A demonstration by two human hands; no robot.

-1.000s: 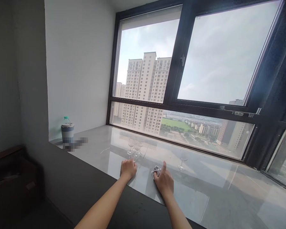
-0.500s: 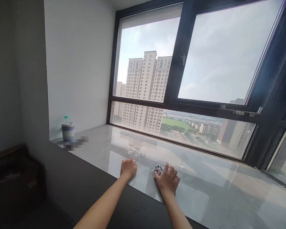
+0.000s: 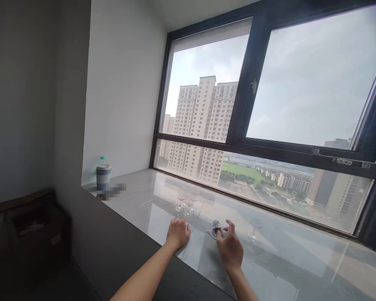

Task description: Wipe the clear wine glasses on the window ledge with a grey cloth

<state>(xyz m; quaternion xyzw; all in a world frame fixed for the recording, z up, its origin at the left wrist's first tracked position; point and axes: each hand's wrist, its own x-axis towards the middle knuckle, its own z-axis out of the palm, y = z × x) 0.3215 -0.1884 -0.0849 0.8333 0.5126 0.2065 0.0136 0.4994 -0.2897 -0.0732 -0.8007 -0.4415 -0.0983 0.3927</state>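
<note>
A small grey cloth (image 3: pixel 215 228) lies bunched on the glossy marble sill (image 3: pixel 288 267). My right hand (image 3: pixel 229 247) pinches it with thumb and fingertips. My left hand (image 3: pixel 178 232) rests on the sill with its fingers curled under, just in front of a cluster of clear wine glasses (image 3: pixel 186 200). Whether anything is inside that hand I cannot see. A single wine glass (image 3: pixel 255 225) stands to the right of my right hand.
A water bottle behind a grey cup (image 3: pixel 102 175) stands at the sill's far left by the white wall. A large black-framed window (image 3: pixel 253 108) runs along the back. A dark wooden cabinet (image 3: pixel 28 225) sits low on the left.
The view has shifted, so everything sits further right and lower. My right hand went from pressing flat on the cloth to pinching it at the fingertips. My left hand stayed in place.
</note>
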